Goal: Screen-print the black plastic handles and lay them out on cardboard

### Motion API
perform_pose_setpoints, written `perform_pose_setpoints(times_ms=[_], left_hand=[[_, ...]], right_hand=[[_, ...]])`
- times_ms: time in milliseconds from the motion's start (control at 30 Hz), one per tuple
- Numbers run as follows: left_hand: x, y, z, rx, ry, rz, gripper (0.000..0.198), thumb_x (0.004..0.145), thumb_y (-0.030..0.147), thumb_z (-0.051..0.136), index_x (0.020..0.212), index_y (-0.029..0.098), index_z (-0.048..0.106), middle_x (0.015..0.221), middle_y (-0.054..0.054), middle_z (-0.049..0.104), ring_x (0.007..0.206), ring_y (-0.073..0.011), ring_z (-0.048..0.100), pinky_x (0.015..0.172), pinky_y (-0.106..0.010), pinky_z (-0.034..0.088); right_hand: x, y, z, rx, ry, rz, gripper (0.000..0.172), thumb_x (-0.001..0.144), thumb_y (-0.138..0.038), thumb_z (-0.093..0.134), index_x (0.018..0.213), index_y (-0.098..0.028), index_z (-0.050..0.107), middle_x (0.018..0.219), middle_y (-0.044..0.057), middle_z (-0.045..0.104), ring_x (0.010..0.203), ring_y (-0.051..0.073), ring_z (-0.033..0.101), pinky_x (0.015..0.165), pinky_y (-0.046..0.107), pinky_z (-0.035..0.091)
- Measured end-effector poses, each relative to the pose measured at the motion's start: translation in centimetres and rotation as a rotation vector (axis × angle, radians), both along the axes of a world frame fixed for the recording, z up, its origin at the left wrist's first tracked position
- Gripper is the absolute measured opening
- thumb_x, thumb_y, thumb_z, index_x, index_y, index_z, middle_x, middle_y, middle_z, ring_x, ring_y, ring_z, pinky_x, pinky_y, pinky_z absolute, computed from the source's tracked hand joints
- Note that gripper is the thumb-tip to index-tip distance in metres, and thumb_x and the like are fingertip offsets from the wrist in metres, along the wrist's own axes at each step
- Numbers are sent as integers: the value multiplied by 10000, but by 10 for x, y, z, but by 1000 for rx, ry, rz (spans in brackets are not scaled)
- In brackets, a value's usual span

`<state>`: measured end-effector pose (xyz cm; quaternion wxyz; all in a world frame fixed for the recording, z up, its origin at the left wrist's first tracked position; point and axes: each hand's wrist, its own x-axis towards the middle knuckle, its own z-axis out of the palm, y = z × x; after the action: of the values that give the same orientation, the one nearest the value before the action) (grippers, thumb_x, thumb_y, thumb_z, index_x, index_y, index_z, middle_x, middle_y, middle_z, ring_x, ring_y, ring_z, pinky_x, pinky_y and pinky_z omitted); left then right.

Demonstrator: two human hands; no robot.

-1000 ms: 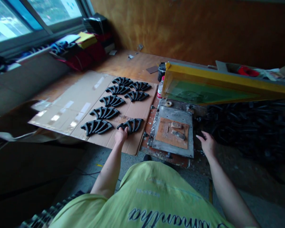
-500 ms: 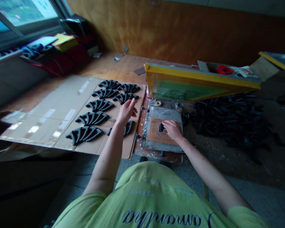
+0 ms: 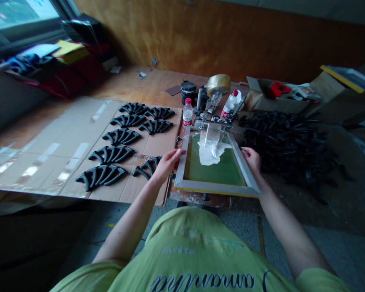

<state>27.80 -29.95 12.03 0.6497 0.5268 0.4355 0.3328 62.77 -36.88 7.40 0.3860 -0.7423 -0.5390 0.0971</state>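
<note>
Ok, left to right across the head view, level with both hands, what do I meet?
Brown cardboard sheet, fan-shaped black clusters, left hand, grey-framed rectangular green screen, right hand, heap of black pieces.

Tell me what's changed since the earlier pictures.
The screen has swung down nearly flat; the left hand and right hand now hold its side edges. The left has let go of a black fan, the right a black piece now out of view. The other fans on the cardboard and the black pile stayed put.
</note>
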Motion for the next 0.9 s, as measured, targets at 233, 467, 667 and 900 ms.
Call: perform_pose_setpoints(times_ms=[233, 467, 667, 900], left_hand=[[1, -11, -79, -40, 213, 36, 689, 765, 424, 710, 1390, 193, 537, 620, 44, 575, 493, -84, 488, 474, -180, 362], [-1, -5, -95, -88, 250, 31, 643, 749, 457, 696, 1330, 203, 591, 691, 7, 652, 520, -117, 546, 483, -207, 397], [-3, -4, -102, -57, 232, -9, 665, 772, 510, 652, 1353, 199, 563, 683, 15, 631, 501, -109, 522, 473, -204, 384], [-1, -7, -96, -78, 160, -21, 692, 788, 522, 639, 1374, 172, 526, 648, 35, 566, 482, -96, 473, 448, -200, 353]], right_hand=[[-59, 64, 30, 11, -384, 270, 481, 789, -333, 754, 1228, -182, 630, 1214, 138, 626, 1139, 301, 553, 986, 454, 448], [-85, 32, 13, -209, -554, 606, 115, 849, -152, 591, 873, -190, 697, 865, 87, 684, 922, 253, 570, 821, 355, 419], [-73, 16, 31, -225, -538, 872, 150, 784, -115, 605, 828, -217, 706, 809, 36, 675, 848, 211, 577, 759, 313, 392], [-81, 5, 5, -96, -528, 705, 236, 836, -87, 544, 950, -193, 721, 941, 79, 709, 939, 239, 583, 842, 354, 423]])
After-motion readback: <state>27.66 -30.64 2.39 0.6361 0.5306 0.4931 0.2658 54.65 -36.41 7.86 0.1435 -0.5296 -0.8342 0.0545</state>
